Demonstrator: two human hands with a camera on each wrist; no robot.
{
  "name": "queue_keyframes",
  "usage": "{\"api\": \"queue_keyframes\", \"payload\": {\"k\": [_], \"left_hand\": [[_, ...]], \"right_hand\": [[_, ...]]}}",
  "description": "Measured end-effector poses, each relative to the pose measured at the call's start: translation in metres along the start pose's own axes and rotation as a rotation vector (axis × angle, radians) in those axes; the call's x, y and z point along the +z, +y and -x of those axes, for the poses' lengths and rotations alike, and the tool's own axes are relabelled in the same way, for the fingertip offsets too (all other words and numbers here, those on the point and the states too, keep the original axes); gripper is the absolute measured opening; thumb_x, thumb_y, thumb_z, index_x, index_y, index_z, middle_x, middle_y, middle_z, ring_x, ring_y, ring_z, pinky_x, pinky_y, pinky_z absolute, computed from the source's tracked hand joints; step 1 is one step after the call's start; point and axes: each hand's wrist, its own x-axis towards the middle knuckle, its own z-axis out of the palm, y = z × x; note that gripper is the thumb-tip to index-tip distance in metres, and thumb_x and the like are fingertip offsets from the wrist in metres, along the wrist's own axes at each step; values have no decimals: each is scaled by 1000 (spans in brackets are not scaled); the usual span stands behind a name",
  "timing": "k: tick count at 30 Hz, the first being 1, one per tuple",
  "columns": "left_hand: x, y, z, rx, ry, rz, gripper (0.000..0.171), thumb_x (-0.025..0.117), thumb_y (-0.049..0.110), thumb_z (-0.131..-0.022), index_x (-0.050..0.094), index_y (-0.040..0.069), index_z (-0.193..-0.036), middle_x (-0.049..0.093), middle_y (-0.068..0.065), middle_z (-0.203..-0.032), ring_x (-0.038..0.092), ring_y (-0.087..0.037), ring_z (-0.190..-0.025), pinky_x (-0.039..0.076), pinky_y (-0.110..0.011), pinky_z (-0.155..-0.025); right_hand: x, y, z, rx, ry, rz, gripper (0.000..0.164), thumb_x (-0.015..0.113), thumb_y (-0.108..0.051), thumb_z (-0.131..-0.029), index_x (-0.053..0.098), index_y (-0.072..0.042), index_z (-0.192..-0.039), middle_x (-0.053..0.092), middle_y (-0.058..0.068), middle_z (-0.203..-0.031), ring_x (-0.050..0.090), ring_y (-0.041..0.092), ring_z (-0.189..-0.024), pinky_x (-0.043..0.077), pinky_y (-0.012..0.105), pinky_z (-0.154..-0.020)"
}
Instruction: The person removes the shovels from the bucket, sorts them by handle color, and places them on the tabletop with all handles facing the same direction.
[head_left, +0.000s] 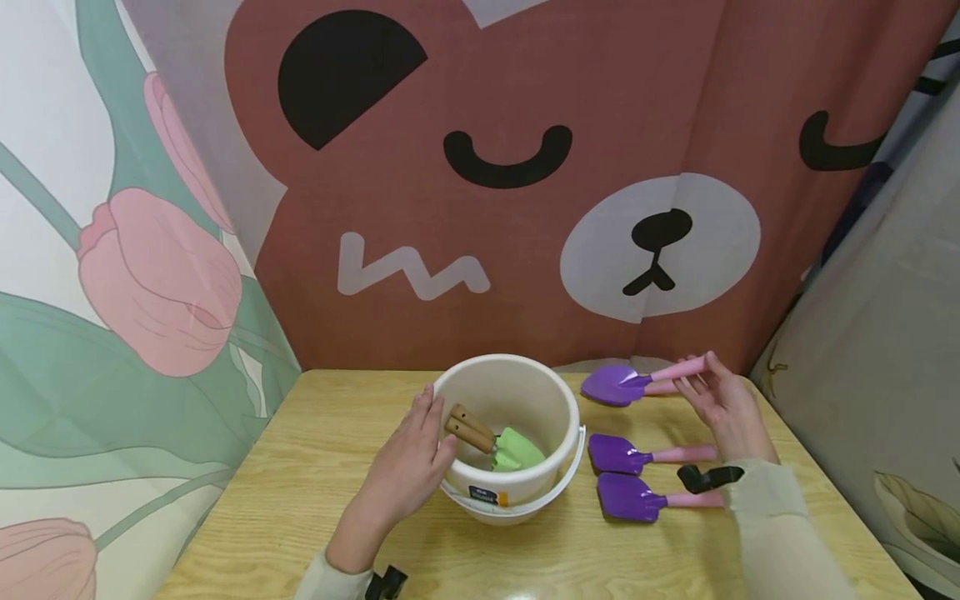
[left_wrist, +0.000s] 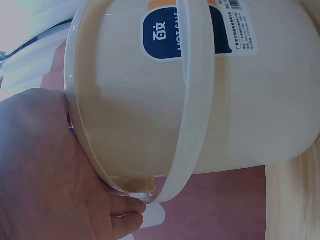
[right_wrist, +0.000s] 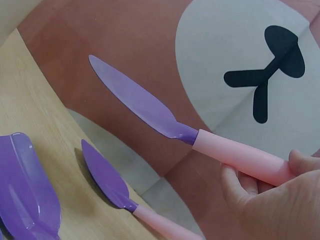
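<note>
A purple trowel point(right_wrist: 135, 102) with a pink handle is lifted off the table in the right wrist view, and my right hand point(head_left: 726, 406) pinches the end of its handle. Below it lies a second pointed purple trowel point(right_wrist: 107, 175). My left hand point(head_left: 408, 458) rests against the left side of a cream bucket point(head_left: 510, 487), its fingers lying straight along the rim. Inside the bucket are light green garden tools point(head_left: 517, 451) with brown wooden handles point(head_left: 470, 433). The bucket's white carrying handle point(left_wrist: 197, 100) hangs down at the front, across a blue and orange label point(left_wrist: 162, 32).
Two purple square-bladed shovels, an upper shovel point(head_left: 617, 454) and a lower shovel point(head_left: 630, 497), lie right of the bucket with pink handles pointing right. The wooden table point(head_left: 300, 467) meets a bear-print cloth point(head_left: 405, 325) at its back edge.
</note>
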Motion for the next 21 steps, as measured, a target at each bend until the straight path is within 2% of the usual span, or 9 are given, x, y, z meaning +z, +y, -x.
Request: {"api": "queue_keyframes", "payload": {"k": [2, 5, 6, 9, 11, 12, 17, 19, 21], "left_hand": [[0, 0, 0, 0, 0, 2, 65, 41, 37, -107, 27, 3, -160, 13, -13, -170, 16, -30, -155, 27, -49, -122], [0, 0, 0, -1, 2, 6, 65, 41, 37, -106, 27, 3, -160, 12, -12, -170, 17, -30, -155, 27, -49, -122], [0, 0, 0, 0, 3, 6, 65, 41, 38, -107, 27, 3, -160, 12, -12, -170, 17, -30, -155, 27, -49, -122], [0, 0, 0, 1, 3, 6, 65, 40, 39, -107, 27, 3, -160, 11, -11, -170, 17, -30, -155, 26, -49, -123], [0, 0, 0, 0, 2, 5, 65, 40, 39, -107, 27, 3, -160, 10, -11, -170, 16, -29, -155, 26, -48, -123], [0, 0, 0, 0, 1, 5, 65, 40, 39, -107, 27, 3, -160, 10, -11, -170, 16, -29, -155, 26, -48, -123], [0, 0, 0, 1, 3, 6, 65, 41, 38, -107, 27, 3, -160, 12, -12, -170, 16, -29, -155, 26, -49, -123], [0, 0, 0, 1, 3, 8, 65, 40, 40, -107, 27, 3, -160, 12, -12, -170, 16, -29, -155, 26, -49, -123], [0, -1, 0, 2, 4, 9, 66, 38, 41, -107, 27, 3, -159, 12, -12, -170, 16, -30, -155, 26, -49, -122]], "right_hand": [[-3, 1, 0, 6, -17, 18, 15, 68, -20, -96, 80, -16, -103, 68, 1, -104, 50, 11, -130, 52, 33, -102], [-8, 2, -2, -1, -71, 33, 20, 62, -20, -99, 80, -11, -100, 70, 5, -101, 59, 17, -118, 55, 36, -99], [-9, 2, -2, 9, -80, 7, 21, 60, -19, -100, 78, -9, -98, 71, 7, -99, 63, 20, -111, 56, 38, -98], [-12, 1, -6, 42, -39, -95, 12, 63, -14, -98, 73, -8, -94, 71, 13, -93, 70, 30, -92, 52, 44, -103], [-15, 1, -7, 63, -12, -111, 8, 64, -14, -98, 71, -9, -96, 71, 13, -93, 70, 31, -92, 46, 43, -110], [-15, 1, -8, 69, 46, -155, 2, 68, -12, -95, 69, -11, -96, 70, 12, -93, 71, 31, -89, 44, 45, -111], [-18, 4, -9, 39, 134, -100, 4, 67, -16, -95, 71, -15, -97, 72, 8, -91, 71, 26, -91, 40, 44, -113], [-19, 5, -9, 45, 135, -95, 6, 65, -16, -97, 70, -15, -95, 72, 9, -90, 71, 26, -90, 40, 44, -114], [-19, 5, -9, 55, 126, -87, 10, 63, -17, -98, 70, -13, -92, 71, 9, -88, 70, 27, -89, 46, 45, -110]]}}
